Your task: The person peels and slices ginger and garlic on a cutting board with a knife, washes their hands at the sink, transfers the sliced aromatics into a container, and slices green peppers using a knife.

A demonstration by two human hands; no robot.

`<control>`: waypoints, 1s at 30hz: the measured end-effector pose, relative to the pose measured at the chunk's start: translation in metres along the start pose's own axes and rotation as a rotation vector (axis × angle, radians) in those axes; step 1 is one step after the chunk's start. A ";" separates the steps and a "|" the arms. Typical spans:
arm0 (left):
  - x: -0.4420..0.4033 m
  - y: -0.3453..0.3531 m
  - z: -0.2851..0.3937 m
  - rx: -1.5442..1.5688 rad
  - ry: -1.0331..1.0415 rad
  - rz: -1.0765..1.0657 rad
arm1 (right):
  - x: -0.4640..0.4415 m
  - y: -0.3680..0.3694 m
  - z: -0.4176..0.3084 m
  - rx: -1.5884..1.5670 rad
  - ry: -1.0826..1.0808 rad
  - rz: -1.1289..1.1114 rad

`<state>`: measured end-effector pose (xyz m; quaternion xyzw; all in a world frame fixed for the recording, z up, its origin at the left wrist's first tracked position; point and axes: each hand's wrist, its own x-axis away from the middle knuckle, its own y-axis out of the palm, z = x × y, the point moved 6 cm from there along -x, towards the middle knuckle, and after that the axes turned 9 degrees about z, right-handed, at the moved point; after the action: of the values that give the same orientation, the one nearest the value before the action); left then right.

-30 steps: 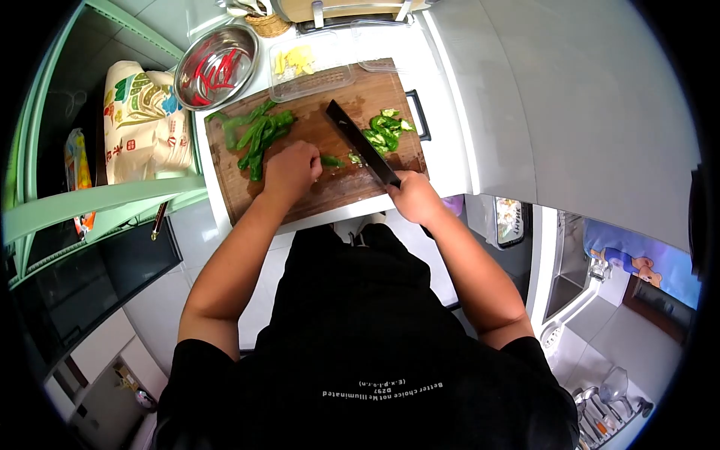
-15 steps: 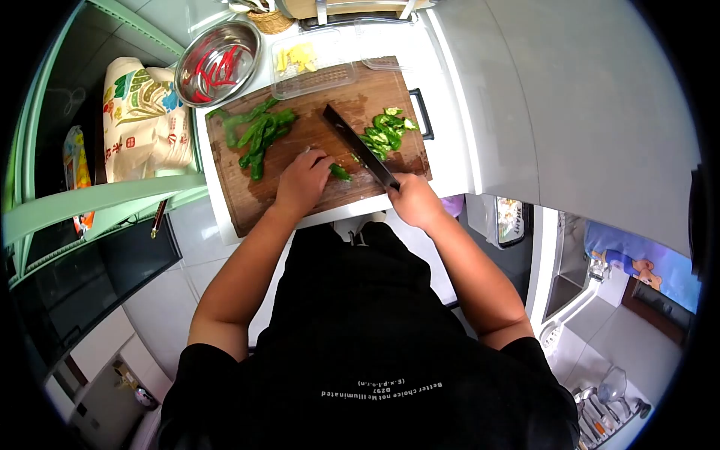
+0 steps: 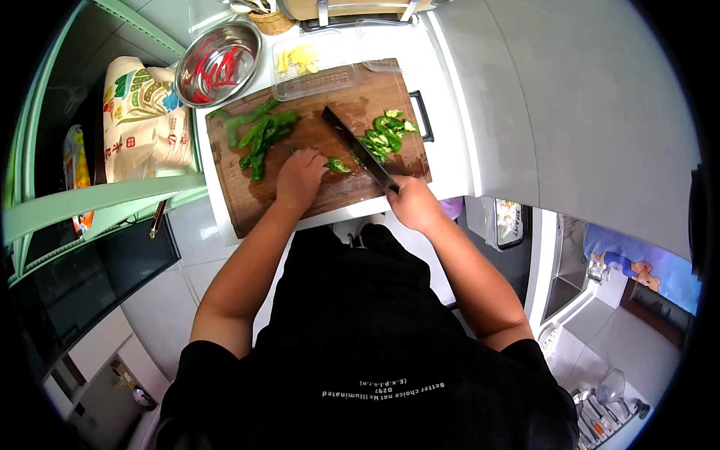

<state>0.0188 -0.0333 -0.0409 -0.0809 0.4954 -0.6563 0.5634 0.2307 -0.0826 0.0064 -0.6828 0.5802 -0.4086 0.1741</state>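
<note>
My right hand (image 3: 415, 204) is wrapped round the handle of a kitchen knife (image 3: 352, 141), its dark blade slanting up and left over the wooden cutting board (image 3: 330, 199). Left of the blade, my left hand (image 3: 300, 180) has its fingers curled down on a green pepper (image 3: 337, 165). Only the pepper's cut end shows past the fingertips; the rest is under the hand. Cut green pepper pieces (image 3: 386, 135) lie in a pile to the right of the blade. Several longer green peppers (image 3: 262, 139) are heaped on the board's left side.
Behind the board stand a steel bowl (image 3: 251, 71) with red pepper strips (image 3: 219, 71) and a clear plastic tray (image 3: 330, 82) holding yellow pieces (image 3: 301, 58). A printed sack (image 3: 146, 127) sits on the green shelf at left. A black handle (image 3: 424, 116) juts from the board's right edge.
My left hand has shifted slightly left, and the pepper at its fingertips has turned and moved up a little, showing its pale cut end. The knife has barely moved.
</note>
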 end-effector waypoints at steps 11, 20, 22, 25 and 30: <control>0.013 -0.004 0.001 -0.061 0.042 0.095 | 0.009 0.027 -0.017 0.199 -0.106 -0.003; 0.011 -0.003 0.000 -0.018 0.024 0.105 | 0.016 0.037 -0.011 0.335 -0.038 -0.167; 0.010 -0.004 0.000 -0.034 0.033 0.073 | 0.001 0.045 -0.022 0.317 -0.030 -0.150; 0.007 -0.007 -0.002 -0.002 0.006 0.057 | -0.016 0.052 -0.026 0.253 -0.057 -0.079; -0.004 -0.016 -0.013 0.069 -0.190 -0.061 | -0.027 0.032 0.005 -0.020 0.171 -0.119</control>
<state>0.0013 -0.0245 -0.0334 -0.1383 0.4143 -0.6791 0.5900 0.2140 -0.0667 -0.0287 -0.6804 0.5554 -0.4690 0.0927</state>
